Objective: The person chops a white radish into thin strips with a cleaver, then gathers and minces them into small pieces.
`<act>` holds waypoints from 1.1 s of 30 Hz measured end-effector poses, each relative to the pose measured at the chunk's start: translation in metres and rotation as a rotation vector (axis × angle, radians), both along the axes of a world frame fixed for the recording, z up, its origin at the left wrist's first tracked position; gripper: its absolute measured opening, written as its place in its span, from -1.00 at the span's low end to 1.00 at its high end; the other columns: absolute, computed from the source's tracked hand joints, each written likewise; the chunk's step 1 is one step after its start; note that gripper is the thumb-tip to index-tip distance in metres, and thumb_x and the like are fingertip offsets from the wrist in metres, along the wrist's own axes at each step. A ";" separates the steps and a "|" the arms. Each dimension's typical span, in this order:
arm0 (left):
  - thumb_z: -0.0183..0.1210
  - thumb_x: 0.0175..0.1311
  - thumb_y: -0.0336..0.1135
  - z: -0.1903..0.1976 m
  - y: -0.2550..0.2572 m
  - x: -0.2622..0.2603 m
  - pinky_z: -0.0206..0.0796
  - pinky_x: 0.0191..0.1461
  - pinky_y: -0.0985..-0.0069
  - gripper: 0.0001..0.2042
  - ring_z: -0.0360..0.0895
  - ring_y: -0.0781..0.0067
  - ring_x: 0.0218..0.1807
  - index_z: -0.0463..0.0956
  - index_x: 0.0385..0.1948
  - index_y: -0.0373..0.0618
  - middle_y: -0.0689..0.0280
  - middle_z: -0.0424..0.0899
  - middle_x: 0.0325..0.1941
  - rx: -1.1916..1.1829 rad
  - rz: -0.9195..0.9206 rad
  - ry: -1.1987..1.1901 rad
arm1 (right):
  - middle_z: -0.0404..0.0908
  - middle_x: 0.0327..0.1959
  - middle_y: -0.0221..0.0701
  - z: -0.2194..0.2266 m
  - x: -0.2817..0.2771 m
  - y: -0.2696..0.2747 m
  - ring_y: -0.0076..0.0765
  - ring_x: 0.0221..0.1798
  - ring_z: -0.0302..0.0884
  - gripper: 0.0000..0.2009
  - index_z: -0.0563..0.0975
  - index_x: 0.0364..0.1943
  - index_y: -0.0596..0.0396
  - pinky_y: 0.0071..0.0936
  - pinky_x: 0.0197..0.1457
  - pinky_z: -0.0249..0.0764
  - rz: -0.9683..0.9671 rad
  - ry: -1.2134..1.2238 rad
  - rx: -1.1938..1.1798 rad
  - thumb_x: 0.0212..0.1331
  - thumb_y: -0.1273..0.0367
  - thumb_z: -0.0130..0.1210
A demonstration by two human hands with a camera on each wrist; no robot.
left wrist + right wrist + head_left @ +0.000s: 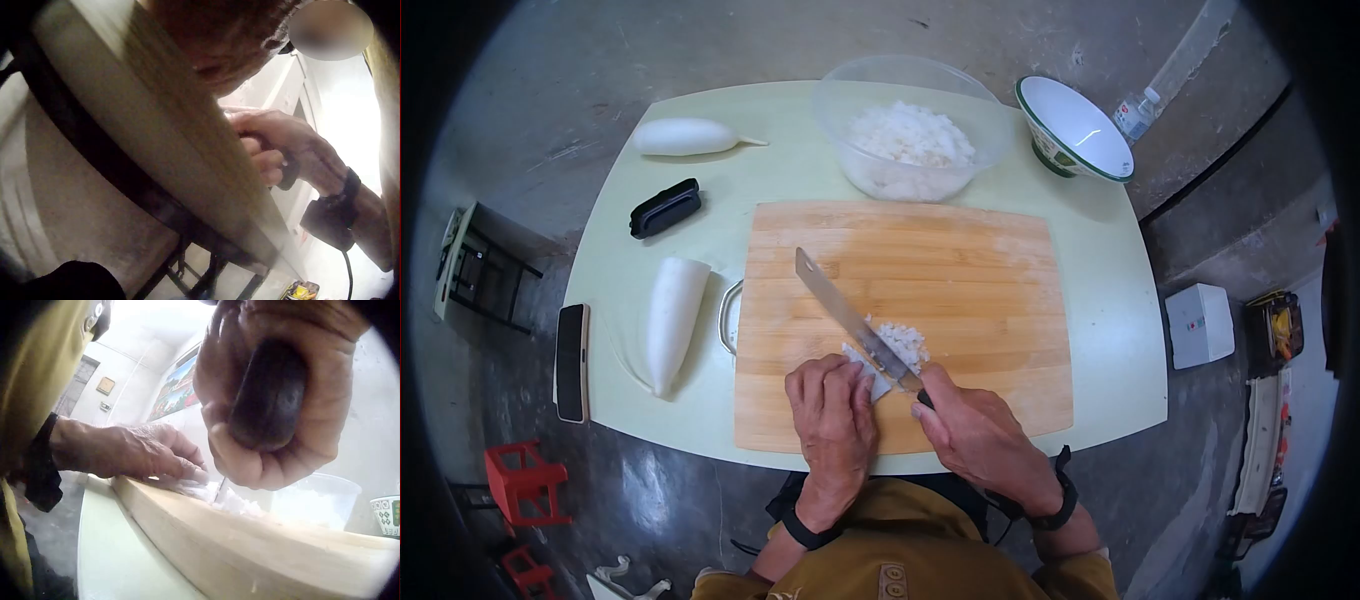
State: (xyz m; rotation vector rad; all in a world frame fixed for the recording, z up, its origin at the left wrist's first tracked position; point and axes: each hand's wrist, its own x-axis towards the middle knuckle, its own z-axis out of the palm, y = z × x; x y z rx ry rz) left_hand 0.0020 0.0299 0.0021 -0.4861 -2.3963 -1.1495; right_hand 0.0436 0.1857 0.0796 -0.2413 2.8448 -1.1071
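My right hand (pixel 985 435) grips the black handle (pixel 272 397) of a kitchen knife (pixel 835 302), whose blade slants up and left over the wooden cutting board (pixel 990 300). My left hand (pixel 832 425) holds thin white radish slices (pixel 880 386) down on the board with bent fingers, right beside the blade. Just past the blade lies a small heap of diced white radish (pixel 905 342). In the right wrist view, the left fingertips and thumb rest on the slices near the board's edge. The left wrist view shows mainly the table's edge and the right hand.
A clear plastic bowl (pixel 855 178) of chopped radish stands behind the board. To its right is a green-rimmed white bowl (pixel 1090 125). Two whole radishes, one upper left (pixel 685 137) and one beside the board (pixel 675 320), a black case (pixel 665 208) and a phone (pixel 572 362) occupy the left.
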 end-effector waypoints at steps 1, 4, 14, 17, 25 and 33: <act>0.25 0.06 -0.62 0.000 0.000 0.000 0.31 0.03 0.21 -0.78 0.44 -0.01 -0.06 0.50 -0.24 -0.26 0.08 0.56 -0.12 0.002 -0.001 -0.001 | 0.51 -0.54 -0.12 0.003 0.001 0.001 0.13 -0.45 0.52 -0.80 0.31 -0.09 0.19 -0.03 -0.44 0.35 -0.001 -0.001 0.002 0.29 0.46 0.04; 0.25 0.07 -0.62 0.001 0.001 0.000 0.31 0.02 0.21 -0.77 0.44 0.00 -0.07 0.49 -0.22 -0.26 0.07 0.55 -0.13 0.041 0.019 -0.005 | 0.52 -0.54 -0.11 0.013 0.006 0.005 0.13 -0.46 0.53 -0.80 0.31 -0.10 0.18 -0.04 -0.46 0.36 -0.006 -0.048 0.048 0.30 0.43 0.05; 0.23 0.05 -0.66 0.003 0.001 -0.001 0.30 0.00 0.23 -0.80 0.43 0.03 -0.09 0.50 -0.28 -0.28 0.11 0.56 -0.17 0.003 0.007 0.001 | 0.55 -0.54 -0.17 0.016 0.013 0.007 0.09 -0.48 0.55 -0.83 0.33 -0.14 0.12 -0.08 -0.48 0.41 0.083 -0.087 0.195 0.29 0.41 0.05; 0.22 0.03 -0.68 0.004 0.000 -0.002 0.30 0.00 0.22 -0.80 0.43 0.03 -0.09 0.50 -0.29 -0.28 0.11 0.56 -0.17 -0.021 0.000 0.005 | 0.55 -0.57 -0.19 0.014 0.012 0.003 0.03 -0.52 0.57 -0.81 0.34 -0.12 0.12 -0.08 -0.53 0.40 0.090 -0.058 0.209 0.22 0.46 0.05; 0.21 0.06 -0.67 0.001 0.000 -0.001 0.32 0.01 0.23 -0.81 0.44 0.02 -0.07 0.51 -0.27 -0.28 0.10 0.56 -0.17 0.004 -0.008 0.015 | 0.46 -0.55 -0.08 0.000 -0.003 -0.003 0.21 -0.48 0.45 -0.84 0.30 -0.17 0.17 0.00 -0.44 0.29 0.059 0.027 0.042 0.31 0.46 0.04; 0.22 0.11 -0.61 0.003 0.000 0.001 0.35 0.01 0.27 -0.84 0.49 0.04 -0.09 0.52 -0.26 -0.28 0.08 0.58 -0.22 0.054 0.016 0.010 | 0.47 -0.53 -0.01 0.017 0.015 0.005 0.27 -0.45 0.46 -0.83 0.31 -0.14 0.20 0.02 -0.40 0.30 -0.030 -0.108 0.015 0.35 0.41 0.02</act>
